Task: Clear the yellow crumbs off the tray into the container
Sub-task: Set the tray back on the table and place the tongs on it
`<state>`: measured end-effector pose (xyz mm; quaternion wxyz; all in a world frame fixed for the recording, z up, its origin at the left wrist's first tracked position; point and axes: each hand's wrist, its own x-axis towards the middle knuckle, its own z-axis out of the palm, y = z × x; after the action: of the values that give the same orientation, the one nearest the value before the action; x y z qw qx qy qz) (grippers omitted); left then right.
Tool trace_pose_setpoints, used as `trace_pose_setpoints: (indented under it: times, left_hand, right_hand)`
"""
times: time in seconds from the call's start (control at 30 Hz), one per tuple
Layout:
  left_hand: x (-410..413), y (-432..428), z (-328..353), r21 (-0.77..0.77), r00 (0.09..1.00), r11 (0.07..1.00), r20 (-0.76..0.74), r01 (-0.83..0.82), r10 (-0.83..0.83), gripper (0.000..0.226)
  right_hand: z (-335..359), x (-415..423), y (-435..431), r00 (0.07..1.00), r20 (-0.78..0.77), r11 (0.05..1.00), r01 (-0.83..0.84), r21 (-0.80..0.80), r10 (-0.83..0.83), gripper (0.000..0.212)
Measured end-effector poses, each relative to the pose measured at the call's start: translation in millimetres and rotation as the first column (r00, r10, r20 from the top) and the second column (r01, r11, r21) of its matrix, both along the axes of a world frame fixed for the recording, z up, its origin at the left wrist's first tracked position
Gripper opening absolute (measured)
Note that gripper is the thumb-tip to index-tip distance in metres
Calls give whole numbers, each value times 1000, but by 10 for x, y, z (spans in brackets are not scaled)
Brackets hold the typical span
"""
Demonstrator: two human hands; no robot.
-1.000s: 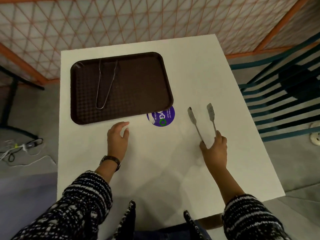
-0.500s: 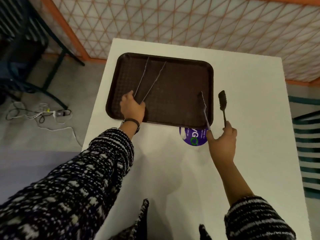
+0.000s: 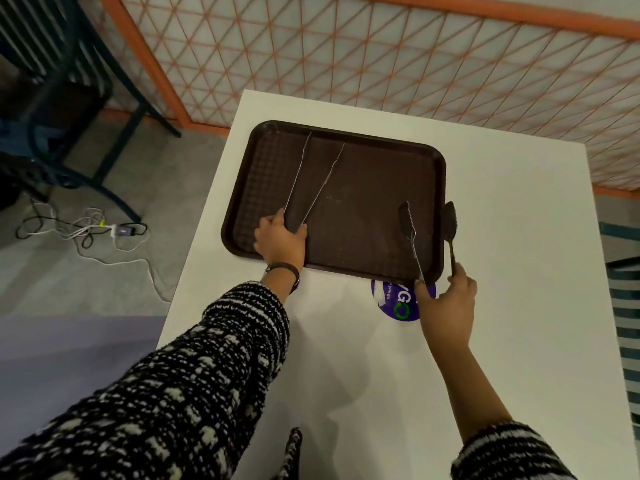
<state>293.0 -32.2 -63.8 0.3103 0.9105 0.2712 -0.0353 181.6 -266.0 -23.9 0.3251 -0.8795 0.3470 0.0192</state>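
A dark brown tray lies on the white table. My left hand rests on the tray's near left part, closed around the hinge end of thin metal tongs whose arms point away from me. Off the tray's near right corner, my right hand grips a second pair of metal tongs. One of its tips hovers over the tray, the other over the tray's right rim. No yellow crumbs and no container are visible.
A round purple sticker sits partly under the tray's near edge. An orange lattice fence runs behind the table. Dark chair legs and cables are on the floor at left. A striped chair stands at right.
My left hand went from the bare table onto the tray and closed on the thin tongs. My right hand carried its tongs toward the tray's right edge. The view swung left.
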Motion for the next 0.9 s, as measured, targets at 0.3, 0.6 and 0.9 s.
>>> trace_pose_setpoints:
  times: [0.3, 0.6, 0.9]
  left_hand:
    - [-107, -235, 1, -6, 997, 997, 9, -81, 81, 61]
    - [-78, -230, 11, -31, 995, 995, 14, -96, 96, 62]
    - [-126, -143, 17, -133, 993, 989, 87, -69, 81, 78]
  right_hand:
    - [-19, 7, 136, 998, 63, 999, -24, 29, 22, 72]
    - [15, 247, 277, 998, 60, 1000, -21, 17, 20, 74]
    - [-49, 929, 633, 998, 25, 996, -48, -78, 50, 77]
